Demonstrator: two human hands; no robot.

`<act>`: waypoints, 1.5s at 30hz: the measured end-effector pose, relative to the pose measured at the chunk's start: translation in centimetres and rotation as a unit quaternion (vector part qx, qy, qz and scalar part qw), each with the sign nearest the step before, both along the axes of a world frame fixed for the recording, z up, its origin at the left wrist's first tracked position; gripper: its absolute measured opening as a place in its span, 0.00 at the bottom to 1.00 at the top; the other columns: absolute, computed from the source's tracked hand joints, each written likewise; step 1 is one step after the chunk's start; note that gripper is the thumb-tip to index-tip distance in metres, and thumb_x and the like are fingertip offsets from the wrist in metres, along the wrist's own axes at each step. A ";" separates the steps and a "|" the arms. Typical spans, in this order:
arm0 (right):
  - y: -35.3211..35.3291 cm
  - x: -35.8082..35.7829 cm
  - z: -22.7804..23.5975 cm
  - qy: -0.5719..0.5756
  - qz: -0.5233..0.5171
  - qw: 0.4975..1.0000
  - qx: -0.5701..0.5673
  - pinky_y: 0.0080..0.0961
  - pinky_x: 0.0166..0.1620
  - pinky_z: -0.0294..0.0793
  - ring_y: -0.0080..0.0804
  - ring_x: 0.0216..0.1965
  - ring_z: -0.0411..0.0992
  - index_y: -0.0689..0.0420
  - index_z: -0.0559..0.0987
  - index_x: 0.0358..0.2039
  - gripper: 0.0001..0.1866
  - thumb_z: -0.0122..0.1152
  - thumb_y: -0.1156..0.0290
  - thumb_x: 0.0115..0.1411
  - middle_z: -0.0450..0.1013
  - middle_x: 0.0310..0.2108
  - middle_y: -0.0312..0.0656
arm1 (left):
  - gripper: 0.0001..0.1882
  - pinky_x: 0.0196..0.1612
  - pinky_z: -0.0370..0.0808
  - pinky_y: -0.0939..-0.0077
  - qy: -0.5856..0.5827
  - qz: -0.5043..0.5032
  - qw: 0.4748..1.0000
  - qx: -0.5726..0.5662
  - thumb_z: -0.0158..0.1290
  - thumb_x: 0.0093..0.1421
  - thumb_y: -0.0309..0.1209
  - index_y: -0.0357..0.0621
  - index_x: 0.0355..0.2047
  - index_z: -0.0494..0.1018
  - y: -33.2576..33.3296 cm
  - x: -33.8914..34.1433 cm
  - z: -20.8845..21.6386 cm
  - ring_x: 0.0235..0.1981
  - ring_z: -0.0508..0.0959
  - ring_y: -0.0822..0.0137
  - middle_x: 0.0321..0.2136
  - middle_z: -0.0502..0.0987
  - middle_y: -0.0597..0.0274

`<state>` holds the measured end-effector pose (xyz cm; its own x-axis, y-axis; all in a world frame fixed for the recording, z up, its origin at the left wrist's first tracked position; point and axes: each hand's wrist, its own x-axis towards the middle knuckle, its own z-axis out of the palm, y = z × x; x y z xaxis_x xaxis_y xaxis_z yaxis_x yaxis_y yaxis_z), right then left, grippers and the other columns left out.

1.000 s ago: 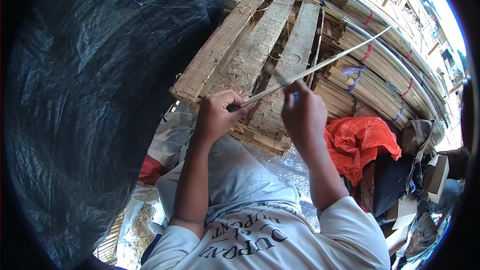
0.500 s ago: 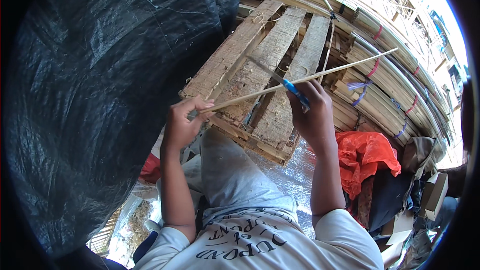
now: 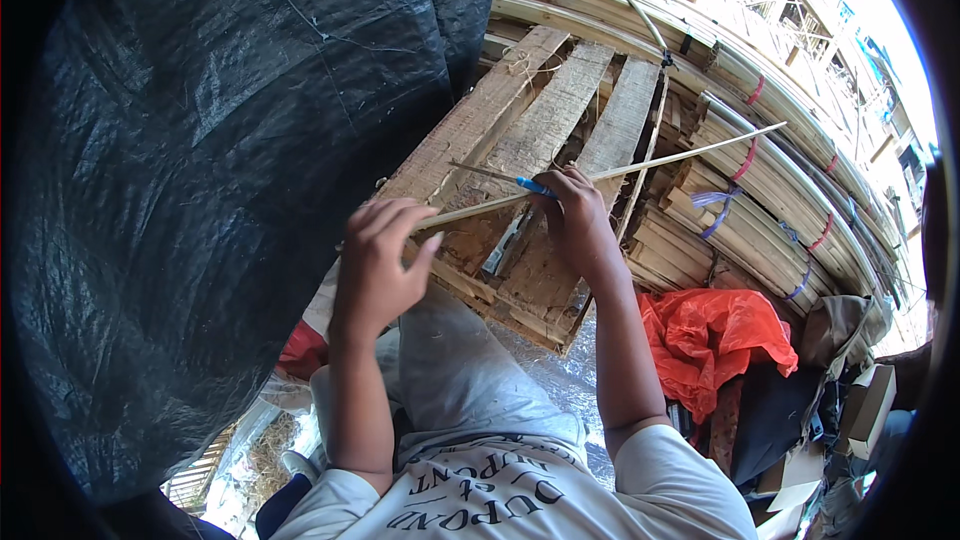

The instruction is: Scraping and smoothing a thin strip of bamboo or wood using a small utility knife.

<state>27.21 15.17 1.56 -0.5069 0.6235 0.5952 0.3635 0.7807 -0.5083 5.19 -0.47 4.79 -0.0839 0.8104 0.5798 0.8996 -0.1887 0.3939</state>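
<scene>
Dark tarp [image 3: 230, 190] closes off the left. Bundled wood slats [image 3: 755, 205] crowd the right; open room is mainly above the slatted table [image 3: 478, 115]. Thin strip [image 3: 690, 152] runs slantwise over it, far end jutting past the table's right edge. Left hand [image 3: 380, 250]: fingers parted around strip's near end, contact unclear. Right hand [image 3: 578, 205]: fingers closed on blue-handled knife [image 3: 530, 184]. Step looks like blade work along the strip; next move calls for steadying that near end, left fingers clear of the blade.

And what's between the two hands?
In the head view, the strip crosses between the left hand and right hand, over the pallet; the knife juts from the right hand into that stretch.
</scene>
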 end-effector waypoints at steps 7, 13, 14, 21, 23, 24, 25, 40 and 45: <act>-0.6 1.0 -0.4 0.011 0.004 1.000 -0.020 0.44 0.51 0.75 0.50 0.44 0.76 0.64 0.81 0.40 0.09 0.64 0.84 0.58 0.79 0.39 0.50 | 0.08 0.43 0.77 0.57 0.016 -0.035 0.999 -0.010 0.64 0.57 0.26 0.40 0.37 0.82 5.2 2.5 -3.4 0.41 0.81 0.50 0.33 0.79 0.55; -1.5 6.6 1.6 0.152 -0.229 0.961 -0.011 0.30 0.34 0.75 0.34 0.27 0.77 0.64 0.81 0.41 0.07 0.65 0.80 0.62 0.78 0.28 0.47 | 0.04 0.38 0.76 0.57 -0.026 -0.016 0.998 -0.062 0.61 0.58 0.24 0.42 0.35 0.82 3.1 1.1 -2.1 0.35 0.81 0.49 0.31 0.79 0.57; -1.4 6.8 1.9 0.156 -0.272 0.949 -0.005 0.29 0.32 0.74 0.31 0.24 0.75 0.63 0.80 0.41 0.06 0.65 0.78 0.64 0.77 0.25 0.46 | 0.04 0.38 0.76 0.57 -0.027 -0.015 0.997 -0.064 0.61 0.58 0.24 0.42 0.35 0.82 3.3 1.4 -2.2 0.35 0.81 0.49 0.31 0.79 0.57; 4.2 8.4 0.2 0.089 -0.380 0.921 -0.019 0.40 0.32 0.75 0.48 0.25 0.78 0.53 0.83 0.38 0.08 0.66 0.63 0.66 0.78 0.22 0.50 | 0.07 0.32 0.75 0.61 -0.023 -0.003 1.000 0.007 0.67 0.56 0.35 0.49 0.34 0.86 4.7 2.1 -3.6 0.29 0.81 0.55 0.26 0.80 0.62; 3.7 7.7 1.3 0.029 -0.485 0.872 -0.058 0.51 0.38 0.78 0.60 0.36 0.81 0.50 0.85 0.36 0.10 0.65 0.57 0.65 0.81 0.30 0.56 | 0.09 0.30 0.76 0.63 -0.006 0.000 1.000 0.018 0.69 0.55 0.39 0.52 0.33 0.86 4.4 2.2 -3.9 0.29 0.82 0.57 0.25 0.79 0.64; 3.4 7.1 1.0 0.028 -0.489 0.870 -0.058 0.51 0.38 0.78 0.60 0.36 0.81 0.50 0.85 0.36 0.10 0.65 0.57 0.65 0.81 0.30 0.56 | 0.09 0.29 0.74 0.62 -0.010 0.007 1.000 0.006 0.69 0.55 0.38 0.50 0.33 0.86 4.1 2.4 -3.9 0.27 0.80 0.57 0.24 0.78 0.63; 3.0 6.5 0.6 0.019 -0.472 0.880 -0.056 0.51 0.38 0.77 0.60 0.36 0.81 0.50 0.85 0.36 0.11 0.65 0.58 0.65 0.81 0.29 0.56 | 0.09 0.28 0.72 0.62 -0.014 0.015 1.000 -0.006 0.69 0.55 0.37 0.49 0.33 0.86 3.8 2.4 -3.8 0.25 0.79 0.57 0.23 0.78 0.62; 3.2 7.7 -0.5 0.032 -0.414 0.910 0.001 0.36 0.37 0.78 0.42 0.29 0.83 0.56 0.86 0.32 0.09 0.69 0.64 0.65 0.83 0.28 0.50 | 0.08 0.25 0.73 0.63 0.001 0.014 1.000 0.014 0.69 0.55 0.41 0.55 0.32 0.87 3.7 2.1 -4.4 0.22 0.79 0.59 0.21 0.75 0.64; 5.9 10.6 -1.0 0.111 -0.428 0.892 -0.092 0.47 0.36 0.76 0.57 0.31 0.80 0.57 0.84 0.31 0.12 0.69 0.61 0.63 0.81 0.27 0.54 | 0.09 0.25 0.73 0.63 0.012 0.018 1.000 0.014 0.68 0.56 0.42 0.55 0.33 0.87 3.8 2.1 -4.2 0.22 0.79 0.58 0.21 0.75 0.63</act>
